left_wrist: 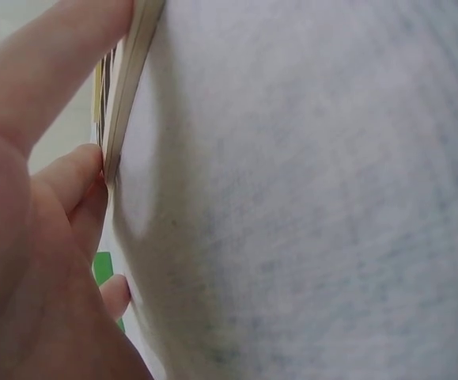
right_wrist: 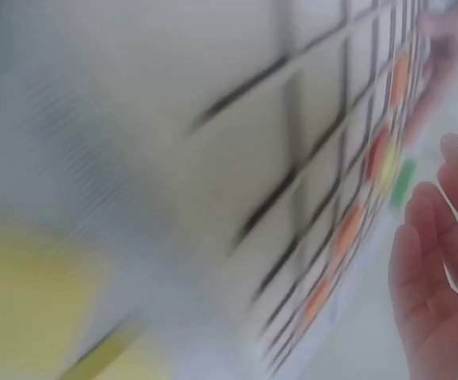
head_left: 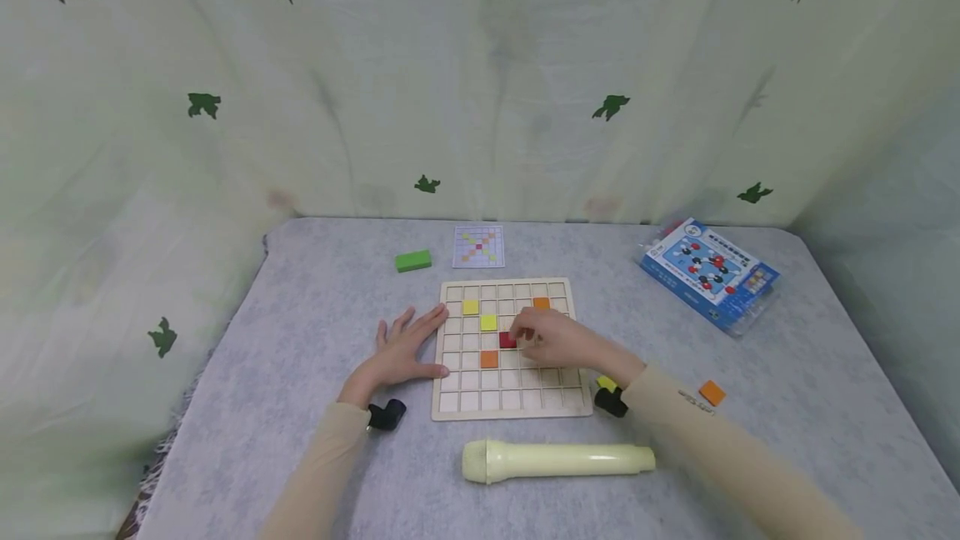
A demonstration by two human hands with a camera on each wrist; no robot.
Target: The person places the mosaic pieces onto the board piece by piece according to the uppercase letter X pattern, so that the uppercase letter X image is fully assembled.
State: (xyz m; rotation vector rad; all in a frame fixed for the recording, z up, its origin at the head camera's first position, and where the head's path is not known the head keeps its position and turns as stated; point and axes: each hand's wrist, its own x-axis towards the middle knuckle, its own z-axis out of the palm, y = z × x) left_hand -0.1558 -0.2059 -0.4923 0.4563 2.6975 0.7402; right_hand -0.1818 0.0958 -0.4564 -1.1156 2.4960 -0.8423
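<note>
- One left hand (head_left: 401,357), fingers spread and straight, thumb and fingertips at the board's left edge; the left wrist view adds its palm and the board's edge seen side-on.
- One green block (head_left: 413,261) beyond the left hand, glimpsed behind its fingers in the left wrist view.
- One pattern card (head_left: 478,247), just beyond the board; the head view shows its coloured squares.
- One gridded board (head_left: 512,382) in the middle, its far side near the card. The head view shows five tiles on it: two yellow tiles (head_left: 489,322), two orange tiles (head_left: 489,359) and one red tile (head_left: 507,340). The right wrist view, though blurred, shows three orange there.
- One pale yellow microphone (head_left: 558,460), lying in front of the board.
- One right hand (head_left: 558,338) over the board, fingers loosely bent beside the red tile; whether they touch it, I cannot tell.
- One loose yellow piece (head_left: 606,383) partly hidden near the right wrist; the right wrist view shows two yellow patches there.
- One blue box (head_left: 708,273), far right.
- One loose orange tile (head_left: 712,392), beside the right sleeve.
</note>
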